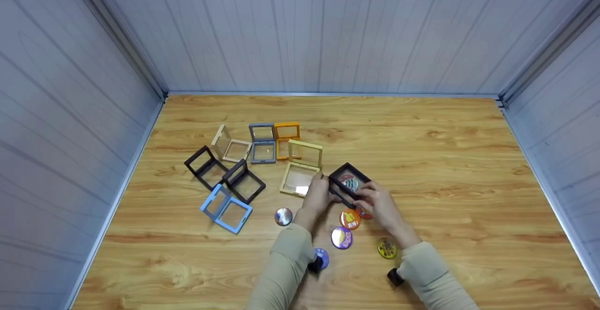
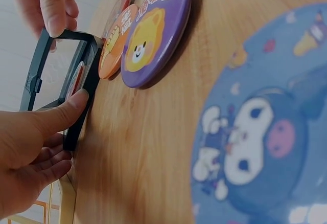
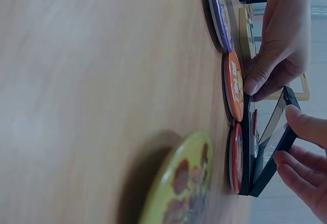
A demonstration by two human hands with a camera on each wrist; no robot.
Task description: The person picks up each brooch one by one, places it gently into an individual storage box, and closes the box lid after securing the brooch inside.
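The left hand grips the base of a black frame; the right hand pinches its tilted lid. A round badge lies inside.

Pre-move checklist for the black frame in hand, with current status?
1. Badge inside the black frame: ok, one lies in the lower half.
2. Left hand steadying: ok, grips the frame's side.
3. Right hand on the raised half: ok, holds its edge.
4. Space around the frame: not ok, orange badge and red badge lie close beside it.
5. Badge centred: cannot tell, views too oblique.
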